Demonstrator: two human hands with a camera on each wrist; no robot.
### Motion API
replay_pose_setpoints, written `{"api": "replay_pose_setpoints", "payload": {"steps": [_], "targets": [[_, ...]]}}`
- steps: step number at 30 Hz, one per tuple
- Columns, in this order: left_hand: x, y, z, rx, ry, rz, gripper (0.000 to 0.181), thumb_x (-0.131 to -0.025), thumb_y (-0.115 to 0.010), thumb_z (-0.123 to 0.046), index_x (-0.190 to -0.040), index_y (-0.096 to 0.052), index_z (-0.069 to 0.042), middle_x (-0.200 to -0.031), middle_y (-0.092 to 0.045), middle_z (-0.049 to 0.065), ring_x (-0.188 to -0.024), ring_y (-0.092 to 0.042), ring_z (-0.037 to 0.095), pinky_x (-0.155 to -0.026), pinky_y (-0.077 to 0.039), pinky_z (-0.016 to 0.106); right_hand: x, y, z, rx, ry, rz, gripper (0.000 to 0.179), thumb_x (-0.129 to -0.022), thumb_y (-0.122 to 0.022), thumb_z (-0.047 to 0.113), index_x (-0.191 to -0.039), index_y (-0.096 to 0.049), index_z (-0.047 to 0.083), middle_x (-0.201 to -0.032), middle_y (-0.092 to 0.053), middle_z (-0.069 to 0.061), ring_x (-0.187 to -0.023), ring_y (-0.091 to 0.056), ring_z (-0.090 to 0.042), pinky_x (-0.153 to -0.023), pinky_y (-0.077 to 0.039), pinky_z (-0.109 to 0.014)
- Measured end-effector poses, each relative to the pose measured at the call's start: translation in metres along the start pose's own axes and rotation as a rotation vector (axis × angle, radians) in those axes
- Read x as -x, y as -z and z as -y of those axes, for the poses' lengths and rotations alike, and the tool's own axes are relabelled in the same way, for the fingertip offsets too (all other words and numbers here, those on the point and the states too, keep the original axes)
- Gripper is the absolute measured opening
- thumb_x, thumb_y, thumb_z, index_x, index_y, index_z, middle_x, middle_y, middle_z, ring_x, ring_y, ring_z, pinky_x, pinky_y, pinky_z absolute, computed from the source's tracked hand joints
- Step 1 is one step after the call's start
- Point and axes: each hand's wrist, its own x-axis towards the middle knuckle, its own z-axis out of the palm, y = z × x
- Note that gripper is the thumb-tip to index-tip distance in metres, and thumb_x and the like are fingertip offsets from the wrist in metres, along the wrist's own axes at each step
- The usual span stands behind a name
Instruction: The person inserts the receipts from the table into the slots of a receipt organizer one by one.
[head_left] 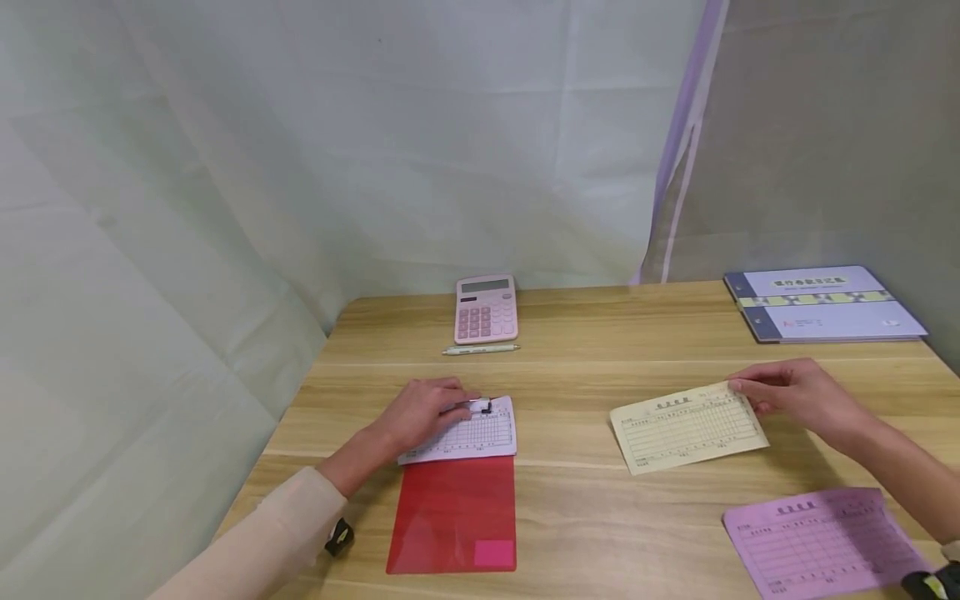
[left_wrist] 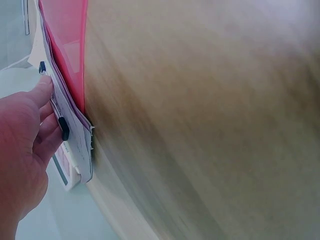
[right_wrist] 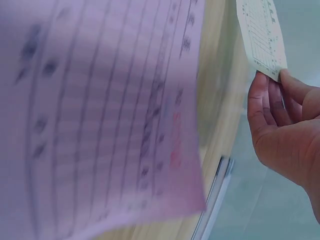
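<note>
Left hand (head_left: 422,411) on a clip (head_left: 481,406), right hand (head_left: 813,402) on a yellow slip (head_left: 684,429).
On my head feed the left fingers curl round the clip and cover part of it, with white forms (head_left: 480,435) beneath them and a red clipboard (head_left: 453,512) on their near side; the right fingers pinch the yellow slip's corner, its sheet stretching to their left, and I can't tell whether its far end touches the table (head_left: 588,517). The purple slip (head_left: 810,542), on the right fingers' near side, is cut off below. On my left wrist feed, the forms beside the fingers are too slanted to read. On my right wrist feed, the purple slip is blurred and the yellow one leaves the top.
</note>
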Motion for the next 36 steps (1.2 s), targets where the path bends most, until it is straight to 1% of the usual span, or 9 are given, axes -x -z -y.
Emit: {"api": "replay_pose_setpoints", "payload": {"steps": [5,9,13,18,22,25,28,32,36], "targets": [[0.0,0.0,0.0,0.006,-0.007,-0.005,0.034,-0.097,-0.08,-0.031,-0.13,-0.079,-0.02,-0.105,-0.074,-0.006,-0.086,-0.063,0.006,-0.079,-0.055,0.027,-0.007,-0.019,0.011,-0.047,0.023,0.01,0.044,-0.108,-0.066,0.028,-0.131,-0.069,-0.01,-0.118,-0.074,-0.016,-0.088,-0.064,-0.012,-0.074,-0.057,-0.027],[0.0,0.0,0.0,0.003,-0.018,-0.01,0.034,-0.097,-0.08,-0.03,-0.13,-0.079,-0.019,-0.104,-0.074,-0.006,-0.084,-0.062,0.006,-0.077,-0.054,0.027,-0.011,-0.034,0.016,-0.084,0.037,0.006,0.038,-0.107,-0.068,0.022,-0.127,-0.07,-0.011,-0.11,-0.075,-0.012,-0.082,-0.062,-0.012,-0.07,-0.055,-0.028],[0.0,0.001,-0.001,-0.001,-0.025,-0.009,0.033,-0.098,-0.079,-0.031,-0.129,-0.079,-0.019,-0.103,-0.073,-0.006,-0.081,-0.06,0.006,-0.074,-0.052,0.025,-0.013,-0.045,0.018,-0.109,0.049,0.013,0.037,-0.106,-0.068,0.018,-0.127,-0.069,-0.013,-0.109,-0.075,-0.015,-0.08,-0.063,-0.013,-0.069,-0.056,-0.028],[0.0,0.001,-0.003,0.0,-0.045,-0.018,0.031,-0.099,-0.078,-0.029,-0.129,-0.079,-0.019,-0.101,-0.073,-0.005,-0.076,-0.056,0.006,-0.069,-0.049,0.024,-0.013,-0.052,0.019,-0.112,0.032,0.009,0.035,-0.103,-0.072,0.013,-0.125,-0.069,-0.015,-0.109,-0.076,-0.017,-0.08,-0.063,-0.013,-0.067,-0.056,-0.028],[-0.001,0.001,-0.003,-0.003,-0.049,-0.028,0.03,-0.099,-0.078,-0.028,-0.127,-0.08,-0.019,-0.1,-0.072,-0.006,-0.076,-0.056,0.005,-0.069,-0.049,0.024,-0.013,-0.054,0.021,-0.08,0.014,-0.017,0.031,-0.103,-0.073,0.015,-0.119,-0.073,-0.011,-0.1,-0.075,-0.011,-0.079,-0.061,-0.016,-0.066,-0.054,-0.028],[-0.001,0.002,-0.003,-0.008,-0.045,-0.029,0.029,-0.099,-0.078,-0.028,-0.127,-0.08,-0.019,-0.1,-0.072,-0.006,-0.077,-0.057,0.005,-0.07,-0.05,0.025,-0.014,-0.055,0.025,-0.087,0.007,-0.028,0.033,-0.103,-0.072,0.018,-0.12,-0.074,-0.01,-0.098,-0.074,-0.009,-0.079,-0.061,-0.017,-0.066,-0.054,-0.028],[0.0,0.003,-0.003,-0.01,-0.04,-0.025,0.029,-0.1,-0.078,-0.029,-0.127,-0.08,-0.019,-0.1,-0.072,-0.006,-0.077,-0.057,0.006,-0.071,-0.05,0.025,-0.017,-0.055,0.033,-0.137,0.001,-0.017,0.037,-0.104,-0.072,0.019,-0.123,-0.071,-0.012,-0.104,-0.076,-0.011,-0.083,-0.066,-0.016,-0.07,-0.057,-0.029],[0.0,0.003,-0.003,-0.013,-0.031,-0.017,0.03,-0.1,-0.078,-0.029,-0.127,-0.08,-0.019,-0.102,-0.073,-0.005,-0.077,-0.058,0.006,-0.072,-0.051,0.026,-0.022,-0.059,0.048,-0.244,0.002,0.023,0.041,-0.105,-0.07,0.018,-0.128,-0.067,-0.015,-0.111,-0.076,-0.015,-0.09,-0.071,-0.016,-0.076,-0.06,-0.031],[0.0,0.002,-0.002,-0.013,-0.025,-0.014,0.03,-0.1,-0.078,-0.03,-0.128,-0.08,-0.019,-0.104,-0.074,-0.005,-0.081,-0.061,0.006,-0.075,-0.053,0.028,-0.028,-0.07,0.069,-0.367,-0.011,0.049,0.04,-0.105,-0.069,0.014,-0.129,-0.065,-0.018,-0.104,-0.077,-0.01,-0.087,-0.071,-0.015,-0.075,-0.06,-0.031]]}}
